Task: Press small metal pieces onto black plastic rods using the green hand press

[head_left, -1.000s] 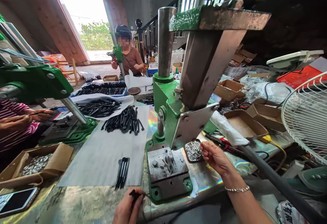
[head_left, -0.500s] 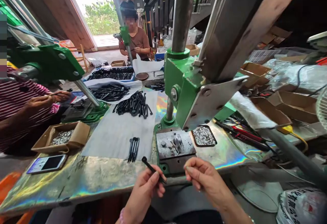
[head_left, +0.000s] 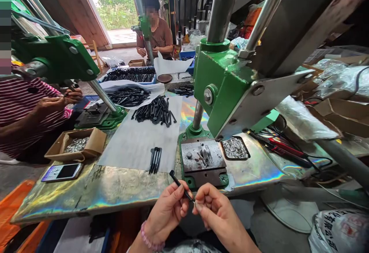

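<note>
My left hand (head_left: 170,208) pinches a thin black plastic stick (head_left: 179,184) that points up and to the left. My right hand (head_left: 213,210) meets it at the stick's lower end, thumb and forefinger closed on a tiny piece too small to make out. Both hands hover just below the table's front edge, in front of the green hand press (head_left: 219,87) and its grey base plate (head_left: 203,160). A small black tray of silvery metal bits (head_left: 236,148) lies to the right of the plate. A few black sticks (head_left: 155,159) lie on white paper to the left.
A heap of black sticks (head_left: 155,111) sits further back on the paper. A cardboard box of metal bits (head_left: 75,145) and a phone (head_left: 62,171) lie at the left. A person in a striped sleeve (head_left: 27,107) works a second press; another person (head_left: 155,34) sits beyond.
My right hand left the tray of metal bits and came down to the front edge. My left hand lifted the black stick, and the two hands have closed together on it.
</note>
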The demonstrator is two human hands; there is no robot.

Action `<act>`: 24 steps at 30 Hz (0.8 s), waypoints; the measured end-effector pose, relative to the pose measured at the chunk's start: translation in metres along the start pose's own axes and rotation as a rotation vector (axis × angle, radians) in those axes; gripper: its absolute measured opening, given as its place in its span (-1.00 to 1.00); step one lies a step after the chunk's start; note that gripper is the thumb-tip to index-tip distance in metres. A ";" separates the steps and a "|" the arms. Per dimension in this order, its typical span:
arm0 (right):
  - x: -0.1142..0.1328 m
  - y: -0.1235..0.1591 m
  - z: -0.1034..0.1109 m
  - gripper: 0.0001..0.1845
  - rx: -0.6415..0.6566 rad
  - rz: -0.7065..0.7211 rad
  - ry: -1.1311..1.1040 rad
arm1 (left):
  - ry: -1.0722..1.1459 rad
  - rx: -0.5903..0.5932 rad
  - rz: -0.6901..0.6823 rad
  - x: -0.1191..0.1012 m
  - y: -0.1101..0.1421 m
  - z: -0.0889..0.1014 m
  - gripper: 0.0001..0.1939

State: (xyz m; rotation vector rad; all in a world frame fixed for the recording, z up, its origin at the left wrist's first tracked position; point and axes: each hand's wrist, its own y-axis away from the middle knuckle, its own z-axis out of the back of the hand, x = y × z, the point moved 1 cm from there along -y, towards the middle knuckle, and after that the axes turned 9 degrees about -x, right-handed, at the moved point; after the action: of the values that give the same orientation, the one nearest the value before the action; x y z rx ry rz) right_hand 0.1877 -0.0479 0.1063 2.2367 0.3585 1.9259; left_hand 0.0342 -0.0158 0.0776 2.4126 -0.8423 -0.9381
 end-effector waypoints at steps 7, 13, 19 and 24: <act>0.000 0.000 -0.001 -0.68 -0.002 -0.005 0.015 | -0.029 0.004 0.002 0.002 -0.001 0.002 -0.73; -0.002 -0.001 0.000 -0.69 -0.005 -0.023 0.051 | -0.139 -0.022 -0.088 0.002 0.000 0.002 -0.73; -0.008 -0.001 0.005 -0.73 0.021 0.003 0.086 | -0.287 -0.042 -0.180 0.003 0.002 0.005 -0.75; -0.008 -0.002 0.005 -0.66 0.014 -0.003 0.042 | -0.155 -0.001 -0.132 0.015 -0.003 0.010 -0.75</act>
State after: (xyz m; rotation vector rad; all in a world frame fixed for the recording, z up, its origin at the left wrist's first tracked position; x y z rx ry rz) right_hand 0.1913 -0.0479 0.0971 2.2061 0.3826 1.9773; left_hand 0.0367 -0.0251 0.0619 2.4431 -0.7417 -1.1887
